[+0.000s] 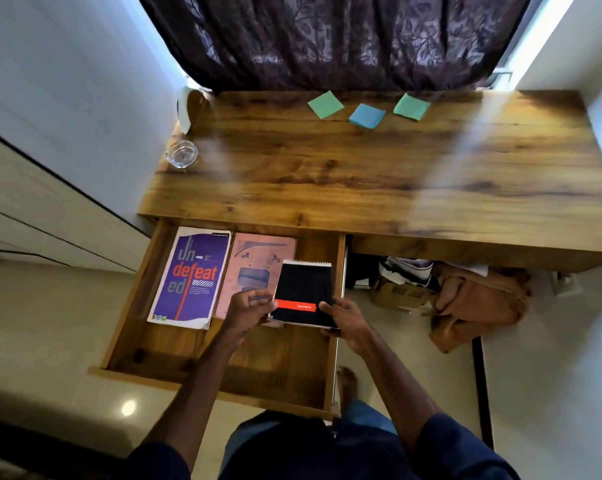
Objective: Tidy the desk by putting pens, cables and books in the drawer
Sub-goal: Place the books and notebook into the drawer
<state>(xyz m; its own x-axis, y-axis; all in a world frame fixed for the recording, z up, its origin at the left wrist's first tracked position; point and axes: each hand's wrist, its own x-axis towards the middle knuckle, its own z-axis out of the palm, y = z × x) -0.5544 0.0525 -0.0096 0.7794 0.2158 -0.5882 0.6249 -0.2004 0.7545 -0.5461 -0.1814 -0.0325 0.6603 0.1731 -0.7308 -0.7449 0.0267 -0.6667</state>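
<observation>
The wooden drawer (161,348) under the desk's left part is pulled out. Inside lie a purple notebook (190,277) at the left and a pink-brown book (254,265) beside it. A black spiral notepad (303,285) with a red band hangs over the drawer's right side, partly above the pink-brown book. My left hand (249,306) grips its lower left edge and my right hand (344,318) grips its lower right corner. No pens or cables are in sight.
The wooden desk (362,174) carries three sticky-note pads, green (325,104), blue (366,116) and green (411,106), near the curtain, and a glass dish (182,154) at its left edge. Under the desk lie brown cloth (472,299) and a box. A bare foot (346,382) stands by the drawer front.
</observation>
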